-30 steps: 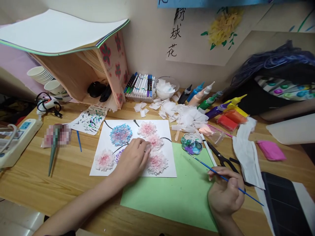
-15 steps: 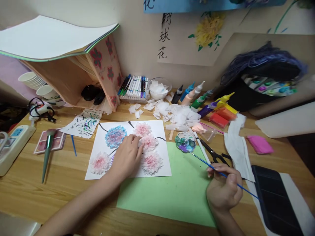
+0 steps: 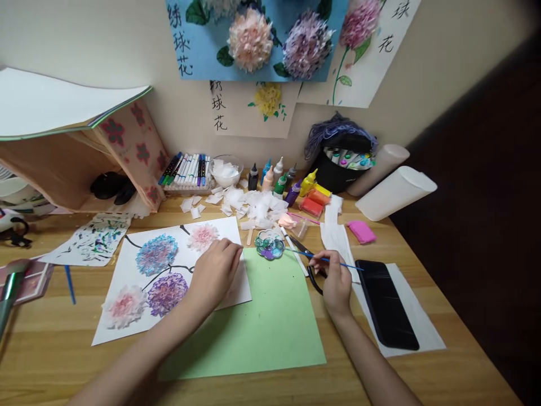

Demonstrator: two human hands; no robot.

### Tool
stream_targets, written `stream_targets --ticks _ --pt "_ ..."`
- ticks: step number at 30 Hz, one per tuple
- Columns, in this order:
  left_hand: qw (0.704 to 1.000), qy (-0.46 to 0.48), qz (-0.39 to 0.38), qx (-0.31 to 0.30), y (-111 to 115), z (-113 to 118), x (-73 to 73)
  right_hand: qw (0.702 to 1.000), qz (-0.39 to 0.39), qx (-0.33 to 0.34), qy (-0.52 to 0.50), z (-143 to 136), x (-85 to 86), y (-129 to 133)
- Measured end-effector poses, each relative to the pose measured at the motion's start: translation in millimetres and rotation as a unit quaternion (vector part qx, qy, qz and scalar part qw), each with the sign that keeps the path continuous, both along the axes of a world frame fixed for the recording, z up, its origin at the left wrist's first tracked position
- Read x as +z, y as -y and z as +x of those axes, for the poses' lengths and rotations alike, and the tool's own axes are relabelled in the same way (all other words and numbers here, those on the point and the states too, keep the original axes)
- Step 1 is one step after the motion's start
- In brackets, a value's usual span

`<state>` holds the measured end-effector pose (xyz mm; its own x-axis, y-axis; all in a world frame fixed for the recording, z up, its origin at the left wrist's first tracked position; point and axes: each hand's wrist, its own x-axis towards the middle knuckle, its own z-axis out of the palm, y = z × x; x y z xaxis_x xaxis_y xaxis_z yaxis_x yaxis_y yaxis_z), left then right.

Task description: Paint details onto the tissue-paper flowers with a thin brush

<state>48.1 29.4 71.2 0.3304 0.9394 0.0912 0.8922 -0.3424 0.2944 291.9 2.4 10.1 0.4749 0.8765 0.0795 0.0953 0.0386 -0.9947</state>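
My left hand (image 3: 216,269) lies over the right side of a white paper sheet (image 3: 186,228), fingers closed down at its right edge. Tissue-paper flowers are on that sheet: a blue-pink flower (image 3: 156,255), a purple flower (image 3: 168,293) and pale pink ones, with black painted stems. The hand hides part of the flowers. In my right hand (image 3: 336,282) is a thin blue paintbrush (image 3: 338,261), its tip pointing left by a flower-shaped paint palette (image 3: 269,246). Black scissors (image 3: 315,279) lie beside that hand. Green paper (image 3: 270,321) lies between my arms.
Behind are white tissue scraps (image 3: 257,206), paint bottles (image 3: 280,185), markers (image 3: 188,171) and a glass bowl (image 3: 227,172). A black phone (image 3: 386,304) lies at right, near a pink packet (image 3: 361,232). Far left is a makeup brush (image 3: 13,290). Flower pictures (image 3: 253,42) hang on the wall.
The view has shifted right and up. The white sheet has turned counterclockwise, with my left hand now at its right edge and the purple flower uncovered. My right hand still holds the paintbrush.
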Motion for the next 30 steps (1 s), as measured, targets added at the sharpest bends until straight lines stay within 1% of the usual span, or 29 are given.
stream_targets --ticks 2,5,7,10,11,13,16,19,21,24,26,28,30 --pt "0.999 -0.022 -0.022 0.01 -22.7 19.6 2.5 1.0 0.008 0.01 0.003 -2.0 2.4 6.9" --pt "0.999 -0.039 -0.028 -0.011 -48.5 46.2 1.4 0.998 0.051 0.02 0.018 -2.1 7.1 14.0" --pt "0.996 -0.037 -0.014 -0.076 -60.8 59.1 -1.3 0.997 0.077 0.019 0.024 0.5 10.1 15.0" --pt "0.978 -0.035 -0.001 -0.204 -76.5 71.1 -6.1 0.996 0.09 -0.015 0.012 7.3 14.0 13.1" --pt "0.972 -0.039 -0.002 -0.23 -81.7 73.5 -7.9 0.995 0.091 -0.031 0.004 10.0 15.2 12.1" --pt "0.966 -0.054 -0.013 -0.251 -91.9 76.6 -11.8 0.994 0.091 -0.061 -0.014 15.1 17.4 10.5" --pt "0.964 -0.071 -0.031 -0.254 -104.5 78.7 -17.8 0.992 0.089 -0.084 -0.034 19.7 19.9 9.1" --pt "0.963 -0.075 -0.039 -0.258 -111.0 78.9 -19.9 0.992 0.09 -0.081 -0.034 20.0 20.4 8.8" --pt "0.962 -0.077 -0.043 -0.258 -111.1 77.2 -17.1 0.993 0.089 -0.078 -0.028 19.3 19.8 8.8" --pt "0.965 -0.073 -0.039 -0.249 -103.4 70.0 -7.3 0.992 0.091 -0.08 -0.03 18.4 18.6 8.8" --pt "0.974 -0.056 -0.033 -0.218 -92.4 61.9 0.7 0.992 0.097 -0.075 -0.035 17.2 18.5 9.6" --pt "0.986 -0.021 -0.038 -0.158 -77.7 51.8 7.2 0.992 0.108 -0.061 -0.038 14.4 19.1 11.8" --pt "0.994 0.029 -0.05 -0.091 -61.8 40.8 10.4 0.99 0.128 -0.042 -0.038 9.4 20.2 15.5"
